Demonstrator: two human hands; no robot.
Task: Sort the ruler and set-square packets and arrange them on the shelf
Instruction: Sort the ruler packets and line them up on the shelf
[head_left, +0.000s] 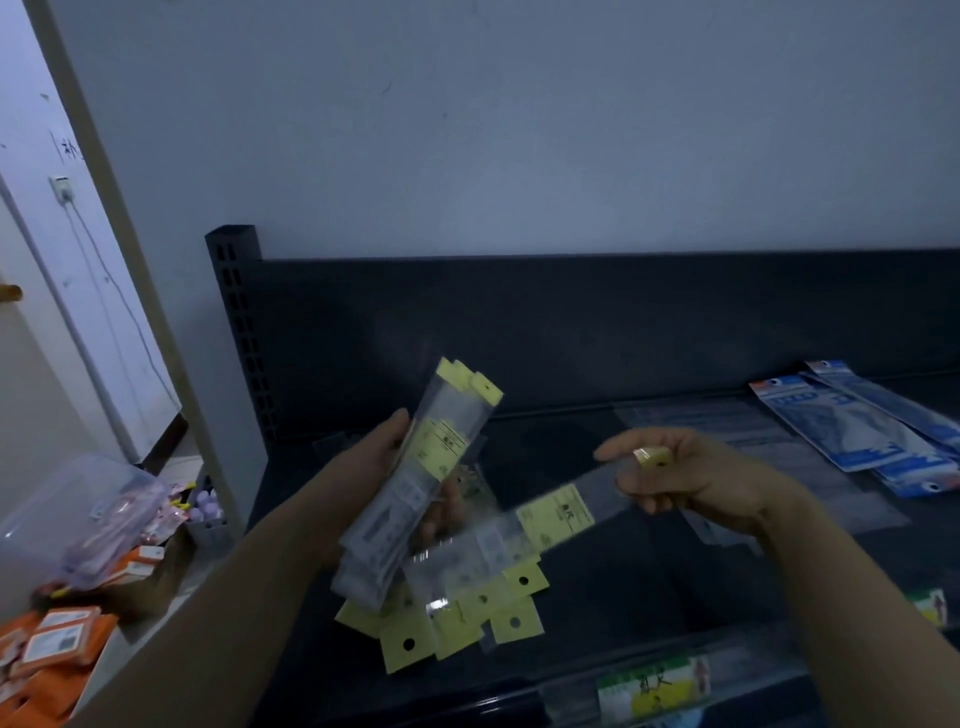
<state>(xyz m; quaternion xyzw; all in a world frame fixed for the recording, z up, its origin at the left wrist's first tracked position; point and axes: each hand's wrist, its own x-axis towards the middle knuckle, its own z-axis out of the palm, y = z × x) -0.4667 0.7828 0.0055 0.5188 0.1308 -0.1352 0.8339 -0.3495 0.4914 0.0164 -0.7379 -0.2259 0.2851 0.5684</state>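
Ruler packets (415, 483), clear sleeves with yellow header cards, gripped as a bundle at centre of frame, tilted, yellow ends toward upper right. Left hand (371, 457) wrapped round the bundle, thumb on the near side, fingers curled behind.

Just right of it, a single packet (556, 512) of the same kind, slanting up toward the right, motion-blurred. Pinched at its yellow top end by right hand (696, 475), thumb against curled fingers. Lower end of that packet over a loose pile (467, 613) of more yellow-carded packets, fanned out on the dark shelf (649, 571) below centre of frame; touching the pile or not, cannot tell.

Further right on the shelf, flat clear packets (727, 421), faint and hard to make out. Beyond them, at the right edge of frame, blue packets (857, 431), overlapping, lying diagonally.

Along the shelf front at the lower edge of frame, a green-labelled packet (649, 686).

Behind everything, dark back panel, with a perforated upright post (236, 322) left of centre and grey wall above.

Lower left of frame, off the shelf: clear plastic box (78, 514), with orange packets (52, 644) beside and below it.
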